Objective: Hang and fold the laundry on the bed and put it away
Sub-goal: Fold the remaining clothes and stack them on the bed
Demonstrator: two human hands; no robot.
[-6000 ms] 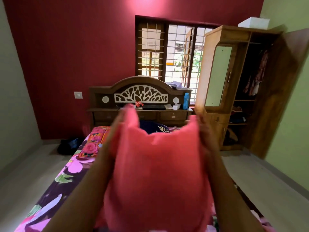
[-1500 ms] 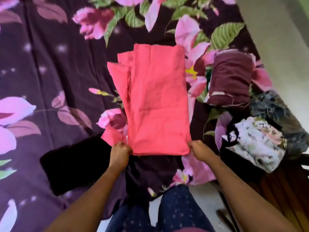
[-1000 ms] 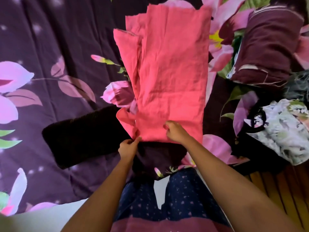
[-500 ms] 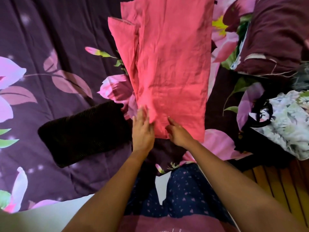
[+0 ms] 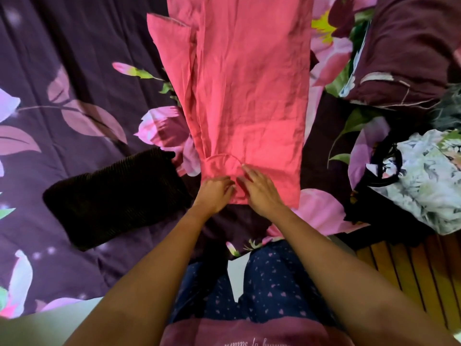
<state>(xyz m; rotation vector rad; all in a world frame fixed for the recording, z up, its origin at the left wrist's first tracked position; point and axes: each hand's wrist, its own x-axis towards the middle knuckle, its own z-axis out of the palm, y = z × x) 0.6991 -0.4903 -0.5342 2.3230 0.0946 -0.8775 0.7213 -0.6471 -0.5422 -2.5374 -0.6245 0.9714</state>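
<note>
Coral-pink cloth fills the middle of the view: a coral-pink garment [image 5: 249, 96] lies folded lengthwise into a long strip on the floral bedsheet [image 5: 74, 71], running from the near edge of the bed away out of the top of the view. A narrower layer of the same garment juts out along its left side. A curved seam shows near its near end.

Both hands sit at that near end, close together. The left hand [image 5: 215, 193] has its fingers bent, the tips dug into the fabric at the hem; whether they pinch the cloth or only press it cannot be told. The right hand [image 5: 262, 192] lies with fingers fairly straight and spread, resting flat on top of the garment just beside the left one.

Left of the hands, a dark ribbed cloth [image 5: 114, 196] lies folded on the sheet, near the garment. To the right, a folded maroon garment [image 5: 409, 51] sits towards the far side, and a white leaf-print garment [image 5: 429, 178] with black straps lies nearer, at the bed's edge above the wooden slats [image 5: 411, 270]. A dark grey item shows between those two at the frame's right edge, too cut off to make out. The person's navy dotted trousers [image 5: 269, 288] appear below the arms.
</note>
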